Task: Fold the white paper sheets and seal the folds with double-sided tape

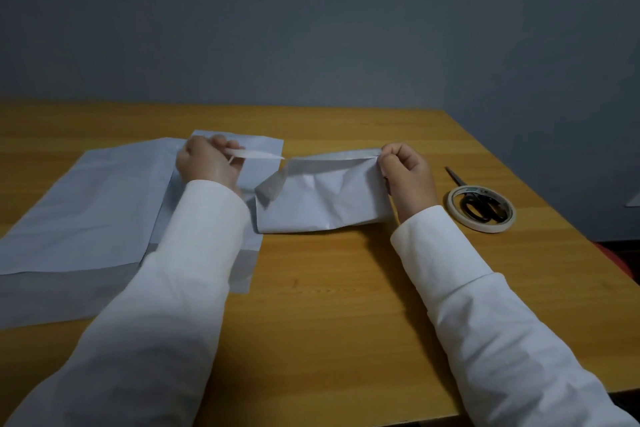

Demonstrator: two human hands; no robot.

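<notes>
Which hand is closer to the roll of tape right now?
The right hand, which holds the folded paper just left of the tape roll. The left hand is farther left, pinching a strip.

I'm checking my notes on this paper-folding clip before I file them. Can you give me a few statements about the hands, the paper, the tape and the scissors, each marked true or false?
1. The left hand pinches a thin white strip that runs toward the folded paper. True.
2. The right hand lies flat and open on the table. False: it grips the right end of the folded paper.
3. The scissors lie with their black handles inside the tape roll. True.
4. The tape roll sits to the left of the flat sheets. False: it lies at the right, beyond the right hand.
</notes>
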